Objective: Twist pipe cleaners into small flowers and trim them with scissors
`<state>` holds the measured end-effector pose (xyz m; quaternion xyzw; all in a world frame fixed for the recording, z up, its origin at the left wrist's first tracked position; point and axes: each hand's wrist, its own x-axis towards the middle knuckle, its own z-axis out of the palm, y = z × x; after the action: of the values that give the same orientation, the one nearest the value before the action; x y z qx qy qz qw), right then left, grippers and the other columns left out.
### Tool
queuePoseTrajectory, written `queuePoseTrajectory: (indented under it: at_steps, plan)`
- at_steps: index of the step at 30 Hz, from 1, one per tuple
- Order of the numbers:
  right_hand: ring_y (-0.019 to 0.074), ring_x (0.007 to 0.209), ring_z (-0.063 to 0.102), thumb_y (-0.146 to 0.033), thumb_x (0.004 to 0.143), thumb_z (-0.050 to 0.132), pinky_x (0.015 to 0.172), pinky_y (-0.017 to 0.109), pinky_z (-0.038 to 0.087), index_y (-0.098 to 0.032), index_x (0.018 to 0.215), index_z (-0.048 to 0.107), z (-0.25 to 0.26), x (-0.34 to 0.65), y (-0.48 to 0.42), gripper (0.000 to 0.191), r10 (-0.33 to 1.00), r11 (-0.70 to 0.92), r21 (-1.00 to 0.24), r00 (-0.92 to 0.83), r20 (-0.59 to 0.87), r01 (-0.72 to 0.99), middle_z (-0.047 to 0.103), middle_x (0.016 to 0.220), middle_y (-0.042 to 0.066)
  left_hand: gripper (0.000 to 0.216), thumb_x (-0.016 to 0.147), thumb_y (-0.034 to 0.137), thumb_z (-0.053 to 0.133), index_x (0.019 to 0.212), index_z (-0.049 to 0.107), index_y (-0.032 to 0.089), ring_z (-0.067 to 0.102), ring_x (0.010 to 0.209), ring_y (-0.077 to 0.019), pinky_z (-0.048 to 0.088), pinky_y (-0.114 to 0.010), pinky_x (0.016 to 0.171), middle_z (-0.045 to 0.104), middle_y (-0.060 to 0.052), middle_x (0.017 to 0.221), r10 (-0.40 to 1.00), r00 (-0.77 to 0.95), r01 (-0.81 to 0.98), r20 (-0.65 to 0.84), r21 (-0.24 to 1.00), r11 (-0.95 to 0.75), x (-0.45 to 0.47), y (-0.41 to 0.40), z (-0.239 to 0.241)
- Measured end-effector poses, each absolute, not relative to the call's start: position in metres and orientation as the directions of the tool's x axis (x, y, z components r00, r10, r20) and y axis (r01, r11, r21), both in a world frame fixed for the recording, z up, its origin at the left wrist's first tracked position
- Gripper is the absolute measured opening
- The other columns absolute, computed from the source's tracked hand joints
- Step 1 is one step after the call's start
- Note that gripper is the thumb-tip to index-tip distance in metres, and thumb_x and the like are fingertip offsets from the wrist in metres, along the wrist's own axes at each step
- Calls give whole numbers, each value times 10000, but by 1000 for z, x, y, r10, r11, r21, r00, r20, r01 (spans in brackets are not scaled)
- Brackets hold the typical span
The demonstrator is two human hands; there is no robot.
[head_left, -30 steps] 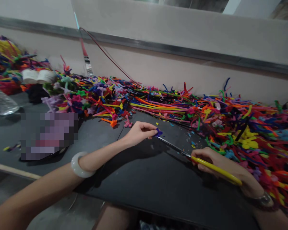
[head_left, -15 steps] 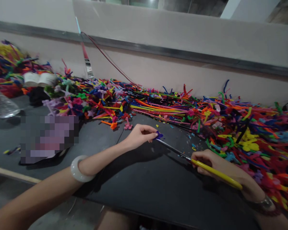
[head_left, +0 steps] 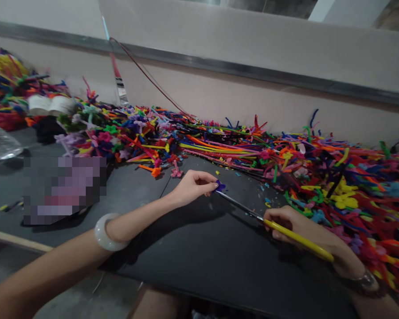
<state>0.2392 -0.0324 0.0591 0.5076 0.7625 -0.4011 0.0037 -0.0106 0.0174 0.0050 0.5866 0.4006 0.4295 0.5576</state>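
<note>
My left hand, with a white bangle on its wrist, pinches a small dark purple pipe cleaner flower between thumb and fingertips above the black table. My right hand is closed around the yellow handle of a pair of scissors. Their long, thin metal blades point left, and the tips meet the underside of the flower by my left fingertips. Whether the blades are apart or together is too fine to tell.
Heaps of colourful pipe cleaners and pipe cleaner flowers line the back and right of the table. Small fuzz scraps lie beyond the blades. White rolls, a clear plastic bag and a blurred-out object are at left.
The view has shifted slightly, so the things at left sit a little further left and higher. Both hands keep nearly the same pose, scissor tips still at the purple flower.
</note>
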Motion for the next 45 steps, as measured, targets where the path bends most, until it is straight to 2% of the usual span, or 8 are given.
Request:
queuePoseTrajectory:
  at_steps: [22,34,36,39,45]
  plan:
    - [71,477,331,-468,673,528,426,187,257,-157,622,446,57,241,-31,326,780,162,-597,-472,-410,786,370,526,-40,160,602,226,620,695,572,105,500,418,-62,412,-189,463,535,33,466,952,297,-112,70,993,-38,-9,17,5]
    - [68,462,302,-477,677,523,405,185,235,-166,590,419,56,243,-30,340,792,187,-587,-474,-384,788,330,514,-50,150,621,215,604,712,551,109,516,437,-63,438,-187,486,544,28,488,961,265,-105,80,993,-54,-9,16,9]
    - [73,462,315,-483,693,500,407,187,247,-170,603,426,54,245,-29,334,803,207,-562,-467,-370,801,343,515,-47,157,623,222,603,720,551,110,520,451,-68,446,-195,503,543,27,493,967,231,-106,104,991,-81,-10,17,9]
    - [96,504,384,-486,718,461,447,196,299,-175,654,448,50,250,-27,318,859,266,-493,-436,-269,829,418,559,-25,175,629,243,600,735,552,112,527,473,-75,456,-204,522,551,21,508,971,199,-103,132,988,-113,-11,19,8]
    - [174,638,516,-496,682,485,533,244,362,-184,907,468,40,254,-21,385,953,294,-230,-304,-7,928,570,773,51,194,630,248,600,762,553,114,572,580,-94,481,-221,592,575,-4,647,975,187,-163,117,983,-87,-13,21,4]
